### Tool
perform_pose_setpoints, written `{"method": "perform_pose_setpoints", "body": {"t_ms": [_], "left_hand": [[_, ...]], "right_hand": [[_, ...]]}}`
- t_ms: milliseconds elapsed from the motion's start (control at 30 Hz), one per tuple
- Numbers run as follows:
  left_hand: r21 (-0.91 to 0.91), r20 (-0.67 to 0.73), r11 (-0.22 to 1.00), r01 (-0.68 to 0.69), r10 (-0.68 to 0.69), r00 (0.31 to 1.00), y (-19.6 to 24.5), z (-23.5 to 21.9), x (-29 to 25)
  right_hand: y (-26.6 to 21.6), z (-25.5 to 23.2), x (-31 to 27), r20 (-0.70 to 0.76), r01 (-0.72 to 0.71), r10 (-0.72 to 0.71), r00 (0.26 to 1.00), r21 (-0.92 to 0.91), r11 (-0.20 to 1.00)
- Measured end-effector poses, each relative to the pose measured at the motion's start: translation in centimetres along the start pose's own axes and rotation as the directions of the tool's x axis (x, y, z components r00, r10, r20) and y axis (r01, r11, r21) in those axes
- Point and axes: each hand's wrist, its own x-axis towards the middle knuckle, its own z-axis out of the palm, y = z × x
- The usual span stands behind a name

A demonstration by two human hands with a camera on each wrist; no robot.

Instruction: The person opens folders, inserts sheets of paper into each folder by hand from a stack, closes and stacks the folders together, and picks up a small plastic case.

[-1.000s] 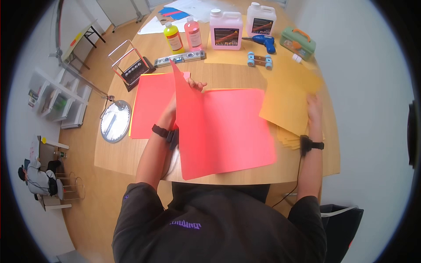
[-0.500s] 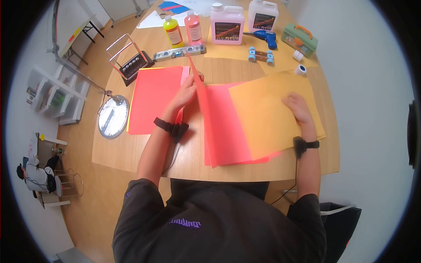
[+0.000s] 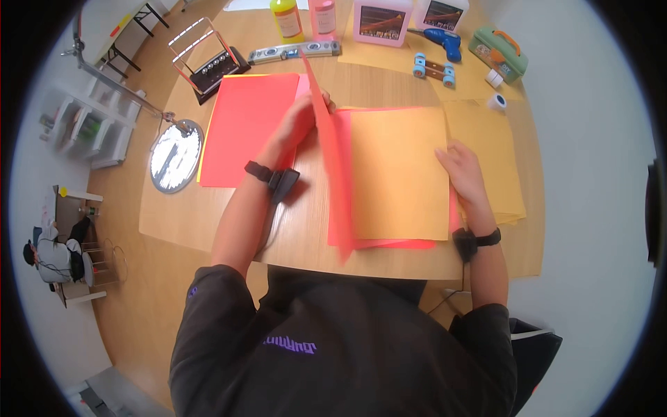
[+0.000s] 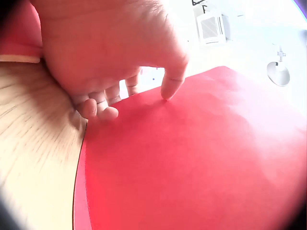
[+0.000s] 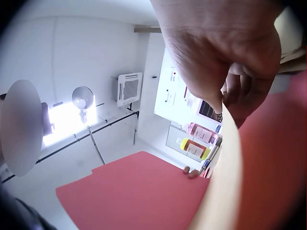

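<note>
A red paper folder (image 3: pixel 325 160) lies opened in front of me, its left cover raised almost upright. My left hand (image 3: pixel 300 119) holds this cover near its far end; in the left wrist view the thumb lies on the red face (image 4: pixel 192 153) and the other fingers pass behind its edge. Over the folder's right side is an orange-yellow sheet (image 3: pixel 399 174). My right hand (image 3: pixel 464 170) pinches the sheet's right edge between thumb and fingers, and in the right wrist view the sheet (image 5: pixel 228 167) curves away from the fingertips.
Red folders (image 3: pixel 253 132) lie stacked at left, orange-yellow sheets (image 3: pixel 490 167) at right. Farther back stand a Newton's cradle (image 3: pixel 215 73), a spirit level (image 3: pixel 295 52), bottles (image 3: pixel 288 24), a blue drill (image 3: pixel 445 42), a small wheeled toy (image 3: pixel 434 70) and a green case (image 3: pixel 497 55). A round lamp (image 3: pixel 176 156) is at left.
The right hand has brought the orange-yellow sheet leftward from the right-hand pile onto the opened folder and straightened it. The left hand keeps the red cover raised, now more upright.
</note>
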Motion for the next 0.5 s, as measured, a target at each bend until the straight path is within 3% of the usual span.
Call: {"method": "perform_pose_setpoints", "body": {"t_ms": [267, 333, 433, 500], "left_hand": [[0.07, 0.082, 0.997, -0.033, 0.027, 0.996, 0.4, 0.5, 0.0], [0.07, 0.045, 0.997, -0.035, 0.031, 0.998, 0.5, 0.8, 0.0], [0.133, 0.018, 0.991, 0.007, -0.009, 1.0, 0.8, 0.7, -0.1], [0.121, 0.036, 0.992, 0.042, -0.047, 0.998, 0.7, 0.4, -0.3]], "right_hand": [[0.1, 0.5, -0.2, 0.133, -0.083, 0.081, 0.988, 0.011, 0.996], [-0.3, 0.2, -0.3, 0.178, -0.013, 0.016, 0.984, -0.017, 1.0], [-1.4, -0.5, -0.3, 0.076, -0.031, 0.035, 0.997, -0.06, 0.998], [-0.6, -2.4, 0.2, 0.114, -0.058, 0.072, 0.991, -0.118, 0.991]]}}
